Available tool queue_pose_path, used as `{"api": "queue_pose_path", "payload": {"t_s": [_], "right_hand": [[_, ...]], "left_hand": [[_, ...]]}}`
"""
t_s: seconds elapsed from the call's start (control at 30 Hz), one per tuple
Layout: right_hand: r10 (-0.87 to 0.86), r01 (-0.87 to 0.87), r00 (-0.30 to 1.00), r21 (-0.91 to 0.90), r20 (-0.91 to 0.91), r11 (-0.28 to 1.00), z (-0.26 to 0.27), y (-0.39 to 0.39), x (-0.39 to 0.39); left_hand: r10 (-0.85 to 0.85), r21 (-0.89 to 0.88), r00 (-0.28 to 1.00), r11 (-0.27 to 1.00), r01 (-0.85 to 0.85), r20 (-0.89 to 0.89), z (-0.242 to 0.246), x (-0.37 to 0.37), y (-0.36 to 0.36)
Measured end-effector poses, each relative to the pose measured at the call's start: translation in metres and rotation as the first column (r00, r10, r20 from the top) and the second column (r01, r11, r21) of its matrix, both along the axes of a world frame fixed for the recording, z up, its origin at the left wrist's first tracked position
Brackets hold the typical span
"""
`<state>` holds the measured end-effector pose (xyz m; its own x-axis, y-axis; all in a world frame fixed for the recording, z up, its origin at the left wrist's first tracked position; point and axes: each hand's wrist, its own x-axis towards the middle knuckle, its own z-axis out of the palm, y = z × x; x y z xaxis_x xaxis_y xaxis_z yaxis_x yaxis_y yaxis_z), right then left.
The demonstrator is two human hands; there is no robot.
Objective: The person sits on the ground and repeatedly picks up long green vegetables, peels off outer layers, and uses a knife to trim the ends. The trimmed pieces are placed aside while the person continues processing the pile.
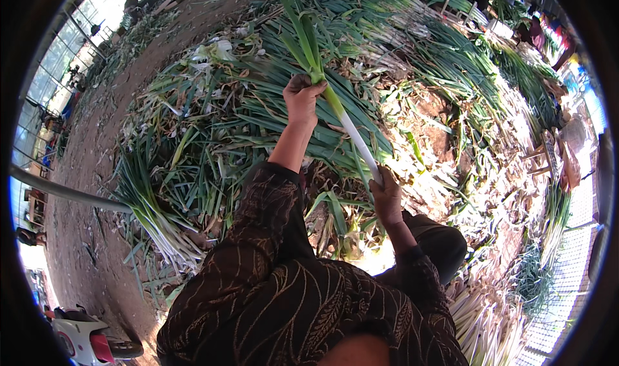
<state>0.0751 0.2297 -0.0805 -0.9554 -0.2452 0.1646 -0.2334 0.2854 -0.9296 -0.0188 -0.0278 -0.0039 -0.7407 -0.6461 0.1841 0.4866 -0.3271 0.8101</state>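
Observation:
A long green onion [355,136] is stretched slantwise between my two hands. My left hand [302,97] grips it where the green leaves fan out from the stalk. The lower end of the white shank is in my right hand [387,194], whose fingers hide the root end. A thin green leaf hangs beside the shank, close to my right hand. Under and beyond my hands lies a heap of green onions [358,97], leaves towards me. Cut leaves [208,158] are strewn to the left of my left forearm.
A bundle of green onions [159,221] lies at left, near a curved pole [72,194]. White stalks [488,322] are piled at lower right. Peeled skins [498,192] cover the ground at right. A motor scooter [89,337] stands at lower left; other people are in the distance.

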Motion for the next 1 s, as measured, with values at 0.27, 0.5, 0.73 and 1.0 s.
{"api": "queue_pose_path", "payload": {"t_s": [0.27, 0.5, 0.73, 1.0], "right_hand": [[-0.061, 0.06, 0.998, 0.021, 0.022, 0.998, -0.009, 0.004, -0.006], [0.025, -0.024, 0.993, -0.01, 0.115, 1.0, 0.003, -0.003, -0.004], [0.134, -0.105, 0.981, -0.193, 0.142, 0.976, 0.012, -0.005, -0.018], [0.24, -0.047, 0.906, -0.48, 0.349, 0.876, 0.025, -0.008, -0.013]], "left_hand": [[0.248, -0.797, 0.916, 0.454, -0.398, -0.316, 0.019, 0.014, 0.01], [-0.007, -0.897, 0.994, 0.43, -0.098, -0.111, 0.032, 0.078, 0.042], [-0.797, -0.642, 0.546, 0.28, 0.714, 0.26, 0.004, 0.178, 0.118], [-0.613, -0.27, 0.517, 0.454, 0.849, 0.597, -0.004, 0.141, 0.061]]}}
